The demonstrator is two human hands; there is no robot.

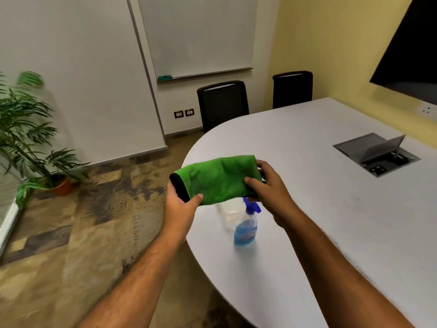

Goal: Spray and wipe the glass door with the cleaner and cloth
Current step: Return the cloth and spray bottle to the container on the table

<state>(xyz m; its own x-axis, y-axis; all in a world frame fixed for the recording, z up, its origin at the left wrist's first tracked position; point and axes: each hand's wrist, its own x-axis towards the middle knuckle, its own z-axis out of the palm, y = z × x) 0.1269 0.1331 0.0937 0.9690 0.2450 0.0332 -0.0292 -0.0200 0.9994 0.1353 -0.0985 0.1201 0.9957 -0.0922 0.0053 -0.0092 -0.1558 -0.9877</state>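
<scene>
We have the green cloth (216,179) stretched between both hands above the near edge of the white desk (331,185), folded over on itself with a black hem showing at its left end. Our left hand (181,204) pinches that hemmed end, thumb on top and the fingers (171,185) curled underneath; our right hand (269,185) closes on the other end, thumb pressed into the fabric and its fingers wrapped over the far edge. So both hands are clenched on the cloth and neither is free. The cloth looks like microfibre, so we judge it light, soft and floppy, with no stiffness of its own: it will sag wherever we let go and is best bunched or folded into a pad in one palm for wiping. The spray bottle (246,227) stands upright on the desk just below the cloth, clear plastic with blue liquid filling roughly the lower part and a blue trigger head (251,205) partly hidden by our right hand. We expect it to be fairly light, rigid enough to squeeze without harm, possibly slick if wet; the sensible hold is around the neck under the trigger, index finger on the lever. No glass door is clearly visible; a pale frame at the far left edge may be one, but we cannot tell. Nothing is sprayed yet, in our judgement.
</scene>
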